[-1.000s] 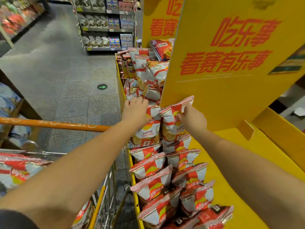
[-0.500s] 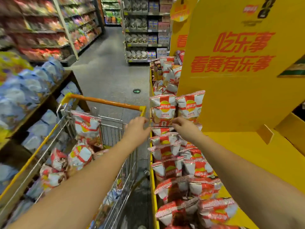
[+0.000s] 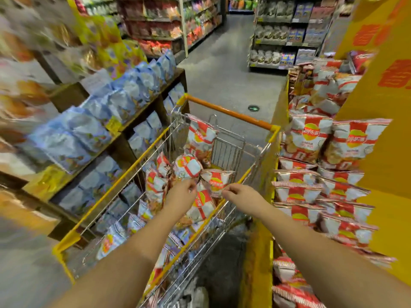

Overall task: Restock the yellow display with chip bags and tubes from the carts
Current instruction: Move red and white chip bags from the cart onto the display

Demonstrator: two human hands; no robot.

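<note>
Over the cart (image 3: 138,165), left hand (image 3: 181,193) and right hand (image 3: 241,194) each pinch 1 chip bag (image 3: 216,181).

Blue bags (image 3: 124,101) fill a dark wooden shelf (image 3: 124,138); grey floor (image 3: 224,70) beyond.

Red, white and yellow everywhere

My cart (image 3: 230,112) has an orange handle and yellow rim; its chip bags (image 3: 202,135) are red-and-white (yellow logo), matching the yellow display (image 3: 375,134).
</note>
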